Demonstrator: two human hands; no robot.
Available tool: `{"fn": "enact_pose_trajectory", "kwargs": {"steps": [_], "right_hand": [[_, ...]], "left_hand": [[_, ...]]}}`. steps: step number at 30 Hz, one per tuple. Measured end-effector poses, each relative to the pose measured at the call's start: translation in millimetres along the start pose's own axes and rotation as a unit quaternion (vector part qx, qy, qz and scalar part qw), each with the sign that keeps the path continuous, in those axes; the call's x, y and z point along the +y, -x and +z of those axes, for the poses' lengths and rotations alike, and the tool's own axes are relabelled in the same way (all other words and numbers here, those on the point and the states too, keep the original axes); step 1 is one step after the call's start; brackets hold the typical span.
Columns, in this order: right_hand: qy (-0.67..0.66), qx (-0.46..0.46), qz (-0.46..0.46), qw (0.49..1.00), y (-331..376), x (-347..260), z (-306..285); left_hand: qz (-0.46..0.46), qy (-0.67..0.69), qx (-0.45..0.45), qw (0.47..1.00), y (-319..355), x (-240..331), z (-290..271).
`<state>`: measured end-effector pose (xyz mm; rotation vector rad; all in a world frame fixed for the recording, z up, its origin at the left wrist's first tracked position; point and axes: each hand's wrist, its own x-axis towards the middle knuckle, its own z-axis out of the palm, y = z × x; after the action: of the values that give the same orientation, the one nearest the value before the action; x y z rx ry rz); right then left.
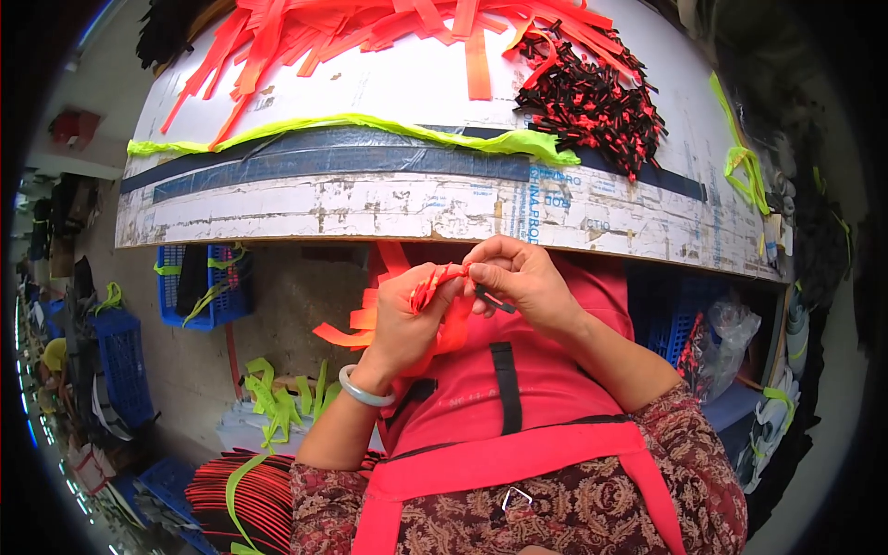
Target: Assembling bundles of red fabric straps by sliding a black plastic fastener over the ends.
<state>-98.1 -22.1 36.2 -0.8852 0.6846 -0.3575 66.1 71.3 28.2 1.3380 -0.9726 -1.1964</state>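
My left hand (403, 314), with a pale bangle at the wrist, is closed around a bundle of bright orange fabric strips (342, 336). Loose strip ends stick out to its left and hang below it. My right hand (525, 289) meets it from the right, thumb and fingertips pinched on the end of the orange bundle. A short black strip (495, 300) shows under the right fingers; whether they grip it is hard to see. Both hands are above my red apron (564, 370), just in front of the table edge.
On the worn, white-covered table (351, 215) lie a heap of orange strips (370, 26), a pile of small black-and-orange pieces (592, 106) and a yellow-green band (351, 122). Blue crates (199, 287) stand below left. Red-and-black strips (245, 499) are stacked beside me. A clear plastic bag (731, 338) is at right.
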Motion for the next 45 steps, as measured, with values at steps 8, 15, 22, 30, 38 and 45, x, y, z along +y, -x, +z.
{"fn": "enact_pose_trajectory", "kwargs": {"steps": [8,15,22,30,38,45], "right_hand": [[0.043,0.001,-0.031,0.999,-1,2,-2],[0.133,-0.003,-0.019,0.991,1,-6,-2],[0.097,-0.028,0.035,0.994,-5,2,-8],[0.166,0.064,-0.004,0.984,-3,3,-1],[-0.035,-0.008,-0.066,0.997,-3,-4,3],[0.036,-0.032,-0.018,0.999,15,-12,24]], "left_hand": [[0.058,-0.074,-0.005,0.996,-2,0,2],[0.063,-0.118,-0.046,0.99,-1,0,-5],[-0.005,-0.059,-0.055,0.997,1,0,-8],[-0.039,0.037,-0.025,0.998,3,-3,-24],[-0.059,0.103,-0.027,0.993,1,18,-37],[-0.127,0.173,-0.046,0.976,5,19,-35]]}}
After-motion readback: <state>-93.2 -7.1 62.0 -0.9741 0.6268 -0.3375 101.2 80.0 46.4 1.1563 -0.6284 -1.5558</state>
